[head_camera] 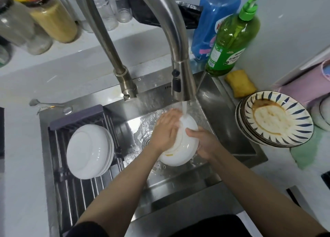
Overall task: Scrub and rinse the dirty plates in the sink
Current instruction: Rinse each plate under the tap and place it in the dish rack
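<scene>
A white plate [180, 147] with orange smears is tilted on edge in the steel sink [230, 129], under water running from the faucet [180, 79]. My right hand [203, 142] grips its right rim, thumb over the edge. My left hand [165, 129] lies flat on the plate's face with straight fingers. A stack of dirty blue-striped plates [278, 119] sits on the counter at the right. Clean white plates [89, 151] lean in the drying rack [75, 122] at the sink's left.
A green dish soap bottle [232, 38] and a blue bottle [214, 21] stand behind the sink's right corner. A yellow sponge [240, 83] lies beside them. Jars [51, 19] line the back left. A spoon [46, 104] rests on the left counter.
</scene>
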Tool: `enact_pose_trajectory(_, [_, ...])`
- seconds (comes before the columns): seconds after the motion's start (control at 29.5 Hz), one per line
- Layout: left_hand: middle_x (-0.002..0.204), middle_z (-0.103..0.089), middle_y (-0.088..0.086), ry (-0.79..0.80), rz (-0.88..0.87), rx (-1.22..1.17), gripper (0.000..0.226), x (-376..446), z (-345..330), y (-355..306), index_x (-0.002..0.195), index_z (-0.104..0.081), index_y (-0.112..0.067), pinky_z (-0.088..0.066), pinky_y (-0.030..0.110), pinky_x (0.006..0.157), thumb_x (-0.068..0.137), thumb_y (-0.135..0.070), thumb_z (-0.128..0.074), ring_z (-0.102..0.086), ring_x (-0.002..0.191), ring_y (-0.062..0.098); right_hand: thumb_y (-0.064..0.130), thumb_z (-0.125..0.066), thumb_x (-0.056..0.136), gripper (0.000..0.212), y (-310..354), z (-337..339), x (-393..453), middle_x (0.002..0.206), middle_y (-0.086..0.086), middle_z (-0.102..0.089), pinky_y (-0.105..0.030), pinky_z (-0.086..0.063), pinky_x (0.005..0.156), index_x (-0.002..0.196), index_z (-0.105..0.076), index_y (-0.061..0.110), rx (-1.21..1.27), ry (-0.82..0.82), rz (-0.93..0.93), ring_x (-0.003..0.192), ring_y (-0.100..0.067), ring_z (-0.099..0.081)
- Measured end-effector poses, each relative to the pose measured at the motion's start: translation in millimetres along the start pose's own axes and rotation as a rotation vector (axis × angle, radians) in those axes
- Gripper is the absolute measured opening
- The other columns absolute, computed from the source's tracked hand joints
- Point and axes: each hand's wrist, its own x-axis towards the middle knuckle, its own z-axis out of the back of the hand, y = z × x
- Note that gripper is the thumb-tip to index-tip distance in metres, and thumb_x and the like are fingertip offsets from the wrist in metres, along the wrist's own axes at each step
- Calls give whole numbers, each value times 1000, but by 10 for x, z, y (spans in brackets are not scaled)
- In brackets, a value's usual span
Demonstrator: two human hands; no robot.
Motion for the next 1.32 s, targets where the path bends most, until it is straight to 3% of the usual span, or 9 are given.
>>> enact_pose_trajectory(0.14, [141, -49, 5, -24, 365, -147, 58, 84, 41, 17, 140, -45, -20, -36, 44, 107, 98, -50, -18, -44, 130, 23, 13, -65, 73, 56, -37, -20, -35, 117, -23, -63, -40, -55, 83, 125, -55, -3, 30, -38, 30, 101, -34, -63])
enact_pose_trajectory(0.31, [155, -32, 2, 15, 56, 12, 56, 10, -57, -171, 148, -36, -18, -7, 37, 118, 100, -41, -17, -19, 145, 16, 5, -53, 87, 40, 18, 3, -106, 104, -16, -69, -39, -56, 82, 126, -54, -4, 102, -33, 88, 92, -27, -67])
enact_pose_trajectory(0.51, [110, -62, 3, -170, 453, -261, 52, 18, -17, -131, 117, -57, -18, -47, 45, 90, 95, -50, -23, -57, 102, 22, 4, -49, 92, 24, -24, 31, -213, 100, -9, -72, -35, -58, 77, 111, -63, 9, 83, -45, 129, 91, -24, -69])
enact_pose_trajectory(0.75, [161, -10, 8, -272, 496, -199, 60, -256, -292, -629, 153, -13, -5, 1, 30, 120, 100, -29, -28, -4, 148, 21, 13, -55, 83, 32, 94, -62, -165, 105, -13, -70, -42, -57, 82, 114, -59, 8, 255, -40, 174, 96, -28, -68])
enact_pose_trajectory(0.92, [127, -53, 14, -211, 684, -415, 44, -13, -56, -261, 131, -44, -6, -41, 37, 96, 101, -34, -28, -48, 122, 33, 13, -55, 85, 42, 39, -42, -239, 120, -15, -63, -47, -51, 92, 126, -53, 6, 228, -63, 161, 109, -31, -61])
enact_pose_trajectory(0.98, [119, -54, 9, -212, 591, -401, 37, -8, 22, -272, 126, -48, -9, -41, 37, 94, 103, -30, -29, -50, 115, 28, 18, -63, 81, 49, 54, -20, -253, 121, -15, -62, -46, -51, 90, 128, -52, 7, 273, -61, 165, 111, -33, -59])
enact_pose_trajectory(1.09, [158, -22, 5, -295, 454, -299, 51, -226, -133, -538, 151, -23, -10, -10, 35, 121, 103, -26, -29, -14, 147, 20, 14, -56, 87, 40, 106, -50, -233, 111, -14, -68, -47, -55, 85, 126, -53, 7, 355, -52, 158, 103, -31, -64])
enact_pose_trajectory(1.19, [160, -11, 7, -391, 575, -306, 64, -336, -307, -792, 152, -16, -5, 4, 30, 120, 95, -32, -24, -3, 149, 21, 15, -59, 83, 55, 84, -160, -230, 119, -20, -63, -48, -54, 88, 135, -45, 0, 393, -74, 163, 105, -34, -64])
enact_pose_trajectory(1.32, [134, -55, 12, -442, 882, -567, 52, -119, -35, -490, 135, -47, -9, -40, 37, 104, 95, -41, -42, -51, 123, 31, 13, -54, 85, 55, 21, -211, -283, 129, -22, -57, -48, -53, 88, 138, -43, 1, 373, -119, 154, 108, -33, -61])
